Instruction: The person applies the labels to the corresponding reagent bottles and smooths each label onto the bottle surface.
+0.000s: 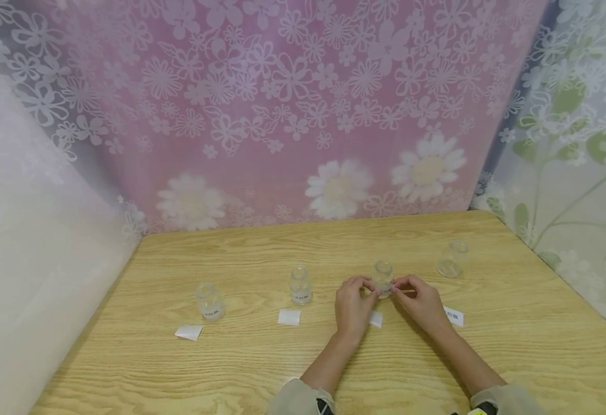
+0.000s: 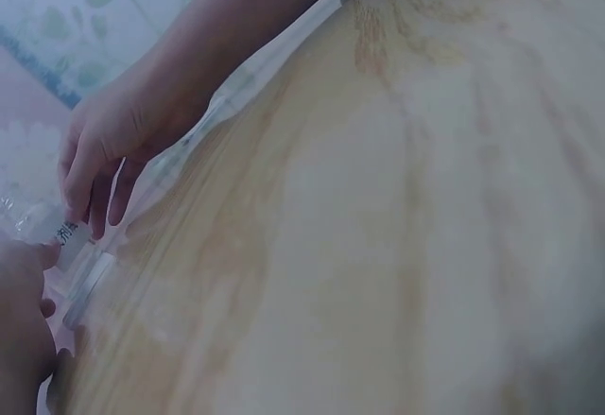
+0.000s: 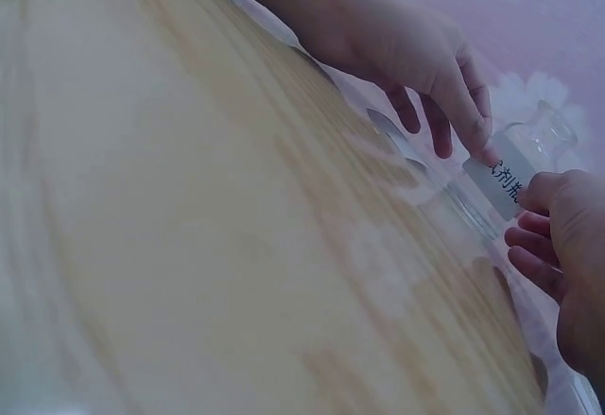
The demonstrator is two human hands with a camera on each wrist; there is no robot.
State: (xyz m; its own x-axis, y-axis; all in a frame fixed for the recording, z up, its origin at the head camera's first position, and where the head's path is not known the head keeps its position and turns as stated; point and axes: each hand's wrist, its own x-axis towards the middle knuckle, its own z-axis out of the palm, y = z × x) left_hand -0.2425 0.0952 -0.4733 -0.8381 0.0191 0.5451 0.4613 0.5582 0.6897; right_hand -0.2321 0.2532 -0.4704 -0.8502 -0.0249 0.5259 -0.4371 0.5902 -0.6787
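A small clear glass bottle (image 1: 383, 275) stands between both hands. A white printed label (image 3: 502, 181) lies across its front. My left hand (image 1: 353, 305) grips the bottle from the left, its thumb on one end of the label. From the other side my right hand (image 1: 421, 302) grips it, thumb pressed on the label's other end. In the left wrist view the bottle is mostly hidden by the hands. A small white paper piece (image 1: 376, 319) lies just in front, partly behind the left hand.
Two labelled bottles stand to the left, one nearer (image 1: 300, 286) and one farther (image 1: 210, 302), with white paper pieces (image 1: 289, 317) (image 1: 189, 332) before them. An unlabelled bottle (image 1: 452, 259) stands at right; a printed label (image 1: 454, 316) lies beside my right hand. Floral curtains (image 1: 303, 115) border the wooden table (image 1: 240, 369).
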